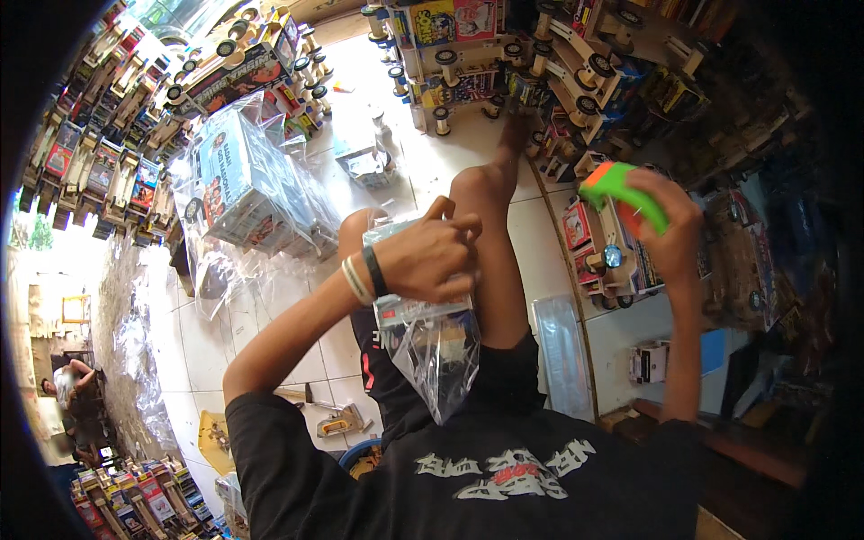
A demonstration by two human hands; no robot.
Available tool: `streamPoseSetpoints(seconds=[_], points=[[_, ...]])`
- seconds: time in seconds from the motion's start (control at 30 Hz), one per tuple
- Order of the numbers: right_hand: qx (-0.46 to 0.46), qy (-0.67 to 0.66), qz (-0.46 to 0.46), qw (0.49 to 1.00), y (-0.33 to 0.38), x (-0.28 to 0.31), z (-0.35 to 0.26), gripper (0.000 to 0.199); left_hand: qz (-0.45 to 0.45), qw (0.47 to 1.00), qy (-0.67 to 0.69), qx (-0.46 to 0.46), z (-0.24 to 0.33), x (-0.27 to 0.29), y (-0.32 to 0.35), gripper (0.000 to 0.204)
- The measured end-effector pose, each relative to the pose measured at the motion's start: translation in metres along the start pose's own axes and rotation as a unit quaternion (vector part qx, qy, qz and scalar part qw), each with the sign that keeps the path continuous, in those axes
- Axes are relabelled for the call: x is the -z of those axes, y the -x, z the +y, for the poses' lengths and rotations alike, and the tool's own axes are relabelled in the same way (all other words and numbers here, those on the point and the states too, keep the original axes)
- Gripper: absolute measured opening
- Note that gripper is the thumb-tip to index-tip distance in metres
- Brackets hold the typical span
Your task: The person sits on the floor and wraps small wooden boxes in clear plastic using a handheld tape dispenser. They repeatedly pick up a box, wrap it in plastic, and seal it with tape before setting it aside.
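A box in a clear plastic bag (pixel 436 351) rests across my lap, its loose plastic tail hanging toward my shirt. My left hand (pixel 432 256) lies over the upper part of this package with its fingers curled on it. It hides much of the box. Raised off to the right, my right hand (pixel 670 216) is closed around a green and orange tape dispenser (pixel 621 189). The dispenser is held well apart from the package, above toy trucks. My fingers cover part of its body.
Wooden toy trucks (pixel 85 171) stand stacked at left, and more (pixel 450 63) at the back. A plastic-wrapped toy bus (pixel 252 184) is on the tiled floor. Clear plastic sleeves (pixel 562 355), a hammer (pixel 306 396), a staple gun (pixel 340 421) and a yellow tray (pixel 214 441) lie nearby.
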State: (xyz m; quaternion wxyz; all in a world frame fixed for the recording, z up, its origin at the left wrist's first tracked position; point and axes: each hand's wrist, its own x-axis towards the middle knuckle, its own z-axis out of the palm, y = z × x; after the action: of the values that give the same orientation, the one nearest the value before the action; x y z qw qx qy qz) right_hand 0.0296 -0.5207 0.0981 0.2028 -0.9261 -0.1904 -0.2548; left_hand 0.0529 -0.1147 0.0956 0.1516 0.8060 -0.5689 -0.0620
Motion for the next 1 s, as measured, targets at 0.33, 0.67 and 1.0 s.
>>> streamPoseSetpoints(seconds=[0.33,0.67,1.0], points=[[-0.525,0.003,0.172,0.833,0.158,-0.092,0.164,0.053,0.201,0.967,0.113,0.112,0.012,-0.012,0.073,0.046],[0.034,-0.206,-0.133,0.969,0.053,-0.057,-0.094,0.067,0.191,0.961,0.149,0.134,0.173,-0.046,0.092,0.029],[0.285,-0.236,-0.088,0.925,0.044,-0.103,-0.219,0.041,0.529,0.805,0.098,0.249,0.179,-0.043,0.046,0.033]])
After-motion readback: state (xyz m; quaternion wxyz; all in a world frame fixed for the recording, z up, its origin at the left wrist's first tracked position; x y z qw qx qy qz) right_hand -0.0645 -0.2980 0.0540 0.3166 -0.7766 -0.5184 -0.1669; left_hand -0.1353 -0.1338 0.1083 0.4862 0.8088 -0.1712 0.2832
